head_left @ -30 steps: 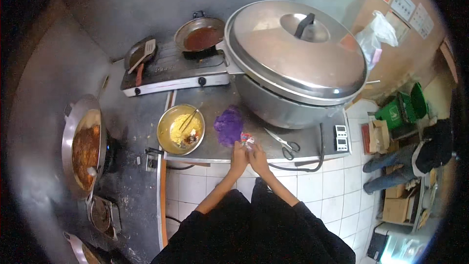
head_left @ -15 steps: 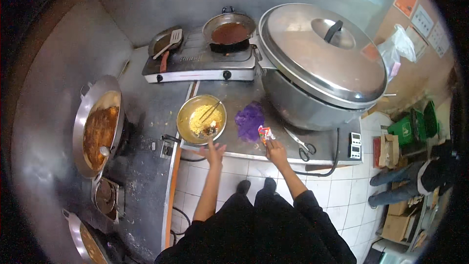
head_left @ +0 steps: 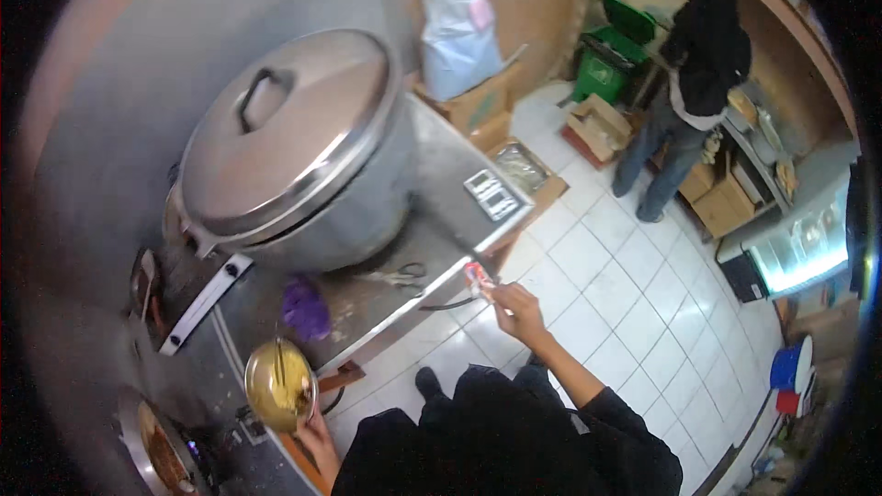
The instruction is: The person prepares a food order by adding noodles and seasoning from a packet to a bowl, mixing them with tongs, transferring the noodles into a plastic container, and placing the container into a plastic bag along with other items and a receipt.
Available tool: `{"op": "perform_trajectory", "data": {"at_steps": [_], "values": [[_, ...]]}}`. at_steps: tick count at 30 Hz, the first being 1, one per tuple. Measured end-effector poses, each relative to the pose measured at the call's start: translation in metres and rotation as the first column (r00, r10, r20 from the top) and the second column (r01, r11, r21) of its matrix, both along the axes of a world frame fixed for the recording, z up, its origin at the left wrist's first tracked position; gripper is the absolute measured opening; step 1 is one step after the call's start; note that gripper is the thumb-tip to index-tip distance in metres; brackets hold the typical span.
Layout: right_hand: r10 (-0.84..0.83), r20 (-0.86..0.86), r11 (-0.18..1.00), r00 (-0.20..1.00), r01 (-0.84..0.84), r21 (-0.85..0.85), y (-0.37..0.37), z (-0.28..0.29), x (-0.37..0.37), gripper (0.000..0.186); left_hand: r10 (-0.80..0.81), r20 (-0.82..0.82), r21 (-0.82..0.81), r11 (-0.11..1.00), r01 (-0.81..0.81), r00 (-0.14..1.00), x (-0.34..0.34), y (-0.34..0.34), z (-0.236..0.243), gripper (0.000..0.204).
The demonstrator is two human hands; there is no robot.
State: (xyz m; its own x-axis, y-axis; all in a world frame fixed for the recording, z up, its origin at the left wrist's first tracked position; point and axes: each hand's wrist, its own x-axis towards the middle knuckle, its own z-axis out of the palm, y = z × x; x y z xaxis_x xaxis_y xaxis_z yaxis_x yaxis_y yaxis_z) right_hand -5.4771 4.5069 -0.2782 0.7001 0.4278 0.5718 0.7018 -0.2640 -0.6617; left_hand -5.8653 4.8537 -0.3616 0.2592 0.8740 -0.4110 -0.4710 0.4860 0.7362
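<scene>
My right hand (head_left: 517,310) pinches a small red-and-white packet (head_left: 477,279), held out past the counter's front edge above the floor. My left hand (head_left: 318,441) grips the near rim of a metal bowl (head_left: 256,395); some of its fingers are hidden by the bowl. Inside the bowl are a yellow food mixture (head_left: 291,392), a little dark and white matter, and a thin dark utensil leaning on the side. A crumpled purple plastic bag (head_left: 305,309) lies on the counter beside the bowl. Farther right, blurred scissors (head_left: 401,273) rest near the edge.
A large lidded metal pot (head_left: 358,211) stands at the back of the counter (head_left: 450,207), with timers (head_left: 493,195) to its right. A wok (head_left: 158,445) sits at lower left. Across the tiled floor (head_left: 588,266), a person (head_left: 684,83) stands by a green bin (head_left: 606,64).
The view has swung right, bringing the person and floor into sight. My right hand has lifted the packet away from the purple bag. My left hand, open before, now holds the bowl's rim.
</scene>
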Motion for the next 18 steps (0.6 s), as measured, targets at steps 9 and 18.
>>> {"op": "perform_trajectory", "data": {"at_steps": [9, 18], "values": [[-0.417, -0.077, 0.908, 0.906, 0.411, -0.084, -0.245, -0.048, 0.181, 0.025, -0.092, -0.395, -0.019, 0.996, 0.092, 0.914, 0.126, -0.234, 0.134, 0.046], [-0.630, -0.219, 0.754, 0.745, 0.519, -0.403, -0.344, -0.196, 0.405, 0.037, -0.561, -0.365, -0.127, 0.821, 0.557, 0.743, 0.446, -0.351, 0.158, 0.054]]}}
